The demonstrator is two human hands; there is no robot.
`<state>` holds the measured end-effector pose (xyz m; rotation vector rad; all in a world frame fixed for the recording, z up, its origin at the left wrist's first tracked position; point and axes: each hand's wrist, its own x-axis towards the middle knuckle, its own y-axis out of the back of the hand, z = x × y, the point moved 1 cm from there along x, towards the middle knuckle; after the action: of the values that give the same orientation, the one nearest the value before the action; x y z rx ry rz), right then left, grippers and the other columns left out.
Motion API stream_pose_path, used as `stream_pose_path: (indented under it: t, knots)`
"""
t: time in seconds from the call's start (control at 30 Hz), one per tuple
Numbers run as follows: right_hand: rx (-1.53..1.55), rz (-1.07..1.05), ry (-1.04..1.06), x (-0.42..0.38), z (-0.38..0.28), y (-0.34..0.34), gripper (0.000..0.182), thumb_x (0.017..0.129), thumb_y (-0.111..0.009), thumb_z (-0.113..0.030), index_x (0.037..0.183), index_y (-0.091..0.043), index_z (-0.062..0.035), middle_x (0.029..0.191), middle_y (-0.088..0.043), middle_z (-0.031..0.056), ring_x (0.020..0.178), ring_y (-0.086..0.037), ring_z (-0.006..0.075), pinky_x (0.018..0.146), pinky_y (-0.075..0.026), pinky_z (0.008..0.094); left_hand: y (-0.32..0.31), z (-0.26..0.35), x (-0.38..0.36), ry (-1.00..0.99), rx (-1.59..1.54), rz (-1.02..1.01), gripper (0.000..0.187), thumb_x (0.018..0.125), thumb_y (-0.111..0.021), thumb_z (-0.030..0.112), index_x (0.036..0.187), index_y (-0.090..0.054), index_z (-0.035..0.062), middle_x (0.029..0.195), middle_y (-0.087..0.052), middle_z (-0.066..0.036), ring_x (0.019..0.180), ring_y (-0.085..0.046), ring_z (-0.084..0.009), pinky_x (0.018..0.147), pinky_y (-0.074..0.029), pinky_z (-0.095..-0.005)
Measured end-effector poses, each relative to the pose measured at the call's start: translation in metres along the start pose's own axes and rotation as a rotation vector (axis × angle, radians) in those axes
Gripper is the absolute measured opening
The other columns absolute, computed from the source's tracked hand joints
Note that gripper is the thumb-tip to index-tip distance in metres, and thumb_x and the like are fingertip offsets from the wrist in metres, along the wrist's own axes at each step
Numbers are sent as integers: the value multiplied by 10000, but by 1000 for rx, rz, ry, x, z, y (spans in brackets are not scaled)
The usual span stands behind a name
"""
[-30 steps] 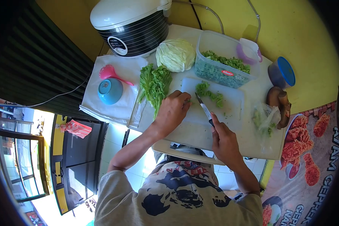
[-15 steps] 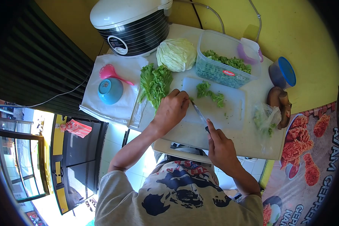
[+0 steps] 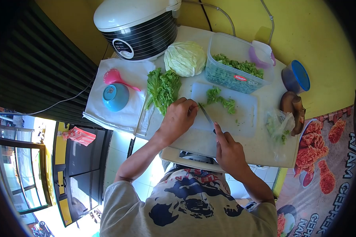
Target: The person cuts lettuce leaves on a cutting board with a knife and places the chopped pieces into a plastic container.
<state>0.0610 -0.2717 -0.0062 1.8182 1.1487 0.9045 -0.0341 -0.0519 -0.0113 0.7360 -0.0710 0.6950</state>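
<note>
My right hand [image 3: 230, 152] is closed round the handle of a knife [image 3: 207, 115], with the index finger along it. The blade points up and left over the near left part of a white cutting board [image 3: 245, 118]. My left hand [image 3: 180, 118] is closed at the board's left edge, its fingertips pinched beside the knife tip; what they hold is too small to make out. Cut green leaves [image 3: 221, 100] lie on the board. Just left of my left hand is a bunch of leafy lettuce [image 3: 163, 89]. A pale cabbage [image 3: 184, 59] sits behind it.
A clear tub of chopped greens [image 3: 241, 65] stands behind the board. At the left are a rice cooker [image 3: 142, 37], a blue bowl [image 3: 116, 97] and a pink ladle [image 3: 120, 78]. On the right are a plastic bag [image 3: 280, 125], a brown object [image 3: 292, 108] and a blue-lidded container [image 3: 296, 77].
My right hand and the knife have shifted slightly left and toward the board. My left hand has barely moved. The cut leaves look the same.
</note>
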Motion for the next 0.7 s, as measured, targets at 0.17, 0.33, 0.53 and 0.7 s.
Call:
stream_pose_path:
  t: [0.17, 0.33, 0.53, 0.7]
  knots:
    - [-90, -32, 21, 5, 0, 1, 728, 902, -634, -48, 1590, -397, -28, 891, -608, 128, 524, -613, 280, 490, -545, 404, 0, 1, -1, 16, -22, 1, 105, 890, -717, 15, 977, -735, -42, 859, -708, -175, 719, -716, -306, 685, -581, -394]
    - [-190, -82, 21, 16, -8, 9, 726, 871, -646, -53, 1565, -435, -17, 888, -617, 133, 521, -630, 286, 488, -552, 413, 0, 4, 1, 19, -34, 4, 77, 879, -695, -3, 933, -706, -56, 833, -693, -209, 753, -716, -380, 697, -587, -440]
    - [-143, -66, 11, 36, -6, 7, 693, 883, -645, -60, 1550, -459, -30, 882, -627, 142, 541, -649, 315, 508, -565, 436, -1, 2, 2, -9, -34, 7, 74, 881, -691, -5, 932, -699, -58, 837, -692, -211, 746, -713, -384, 689, -586, -442]
    - [-25, -28, 10, 32, 6, 13, 663, 925, -627, -46, 1562, -445, -53, 885, -631, 150, 581, -663, 336, 539, -571, 448, -1, -2, 3, -5, -2, -17, 145, 903, -728, 30, 1019, -724, -57, 883, -713, -181, 724, -724, -291, 681, -582, -370]
